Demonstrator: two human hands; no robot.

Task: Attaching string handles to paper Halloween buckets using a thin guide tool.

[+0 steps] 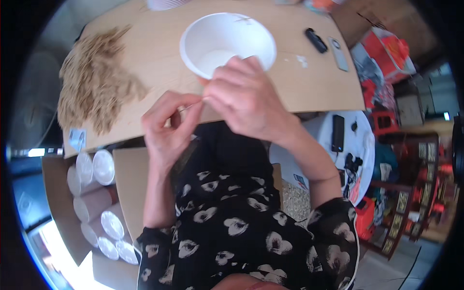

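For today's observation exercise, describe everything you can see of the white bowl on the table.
The white bowl is round and deep, with a thin rolled rim, and looks like foam or plastic. It stands upright on the pale wooden table, near its front edge, and looks empty inside. The right hand covers part of its near rim; whether it touches cannot be told. A thin pale sliver lies across its far rim.

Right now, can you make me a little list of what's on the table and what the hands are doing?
left hand: pinches one end of a thin stick
right hand: pinches the stick's other end
white bowl: on the table, just beyond the hands, looks empty
straw-coloured pile: thin sticks heaped on the left
table: light wood
black gadget: far right on the table
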